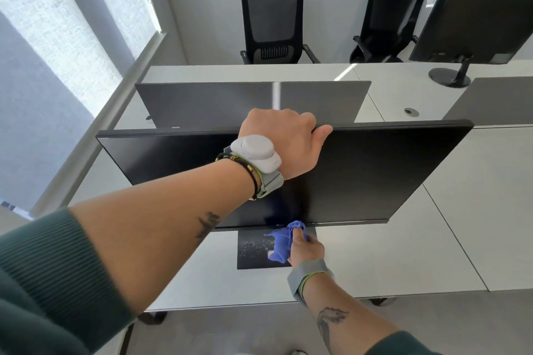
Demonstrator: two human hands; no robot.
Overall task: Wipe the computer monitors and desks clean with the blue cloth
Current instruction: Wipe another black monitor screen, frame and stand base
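Wiping at the bottom edge of the near monitor [360, 176] while the other hand steadies its top.

Head view: the left hand [284, 141] has its fingers [302, 121] curled over the monitor's top edge, thumb lying on the front, clamped on the frame. The right hand [305, 251] has its fingers closed round the blue cloth [284, 242], which is bunched into a crumpled wad, bright blue, with loose folds spilling out to their left. The cloth touches the screen's lower bezel just ahead of those fingers. Directly under them lies the black stand base [251, 253], speckled with pale dust, so it looks unwiped. I judge the job early. The dark screen shows no obvious smears, but the white surface [389, 253] around the right fingers and the second monitor [476, 26], far beyond the left fingers, seem left to do.
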